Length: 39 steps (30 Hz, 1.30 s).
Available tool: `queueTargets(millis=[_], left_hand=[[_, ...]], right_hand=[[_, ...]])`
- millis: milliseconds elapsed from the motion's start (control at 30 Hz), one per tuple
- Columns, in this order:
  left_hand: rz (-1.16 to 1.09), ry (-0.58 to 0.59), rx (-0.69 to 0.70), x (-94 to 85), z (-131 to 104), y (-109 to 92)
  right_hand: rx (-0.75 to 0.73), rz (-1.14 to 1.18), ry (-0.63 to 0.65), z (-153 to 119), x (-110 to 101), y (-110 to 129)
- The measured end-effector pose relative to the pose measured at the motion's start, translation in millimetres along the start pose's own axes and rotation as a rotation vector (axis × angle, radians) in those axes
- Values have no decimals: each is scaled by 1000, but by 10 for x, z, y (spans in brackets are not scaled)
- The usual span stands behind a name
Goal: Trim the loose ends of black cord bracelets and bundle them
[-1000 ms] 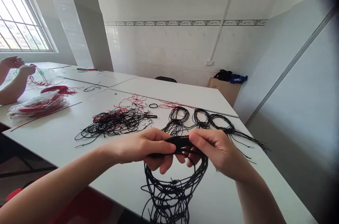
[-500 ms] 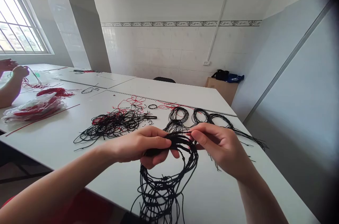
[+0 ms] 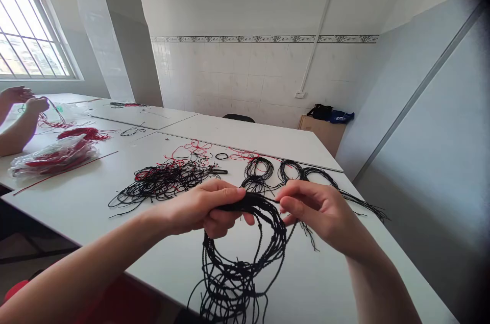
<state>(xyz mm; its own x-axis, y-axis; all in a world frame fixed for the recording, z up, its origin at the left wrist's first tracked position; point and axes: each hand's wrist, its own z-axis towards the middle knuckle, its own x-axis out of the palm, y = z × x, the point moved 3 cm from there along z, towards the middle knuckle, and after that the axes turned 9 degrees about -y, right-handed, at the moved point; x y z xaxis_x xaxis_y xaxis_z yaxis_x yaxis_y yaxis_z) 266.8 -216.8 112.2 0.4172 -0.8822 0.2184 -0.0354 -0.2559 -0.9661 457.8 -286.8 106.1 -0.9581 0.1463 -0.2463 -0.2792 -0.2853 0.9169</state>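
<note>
My left hand is closed round a bundle of black knotted cord loops, thumb on top. The loops hang in a ring below it, with loose cord ends dangling toward the table's front edge. At the bundle's right side, my right hand pinches one black cord between thumb and fingertips. Just beyond my hands lie coiled black cord loops, with two more coils to their right. A tangled pile of black cords with some red in it rests left of them.
Red thread scraps, a small black ring and dark tweezers-like tool lie behind the pile. At left are a plastic bag and red cords. Another person's hands hold cord at far left.
The held loops have shifted under my left thumb, now gathered closer together. My right hand still pinches at their right side. The view has turned slightly left.
</note>
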Motion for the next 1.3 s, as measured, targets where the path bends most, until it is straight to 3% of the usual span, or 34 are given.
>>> queueTargets(millis=[133,300,567,733,900,1067,1300], left_hand=[[27,3,5,39,16,-10],[88,19,6,80,37,-13],[121,-1,17,97,16,16],[65,-19,62,131,9,16],[-33,-48,67,119,20,11],[-85,-55,67,100,26,12],[-70,-50,59,156,47,66]], right_hand=[[-64,-19,62,-59,71,-9],[-1,50,265,-108,241,-8],[98,164,312,-99,286,-45],[30,150,344,-99,317,-40],[22,230,302,-92,342,-4],[197,469,311,-118,373,-17],[283,447,121,-127,293,-24]])
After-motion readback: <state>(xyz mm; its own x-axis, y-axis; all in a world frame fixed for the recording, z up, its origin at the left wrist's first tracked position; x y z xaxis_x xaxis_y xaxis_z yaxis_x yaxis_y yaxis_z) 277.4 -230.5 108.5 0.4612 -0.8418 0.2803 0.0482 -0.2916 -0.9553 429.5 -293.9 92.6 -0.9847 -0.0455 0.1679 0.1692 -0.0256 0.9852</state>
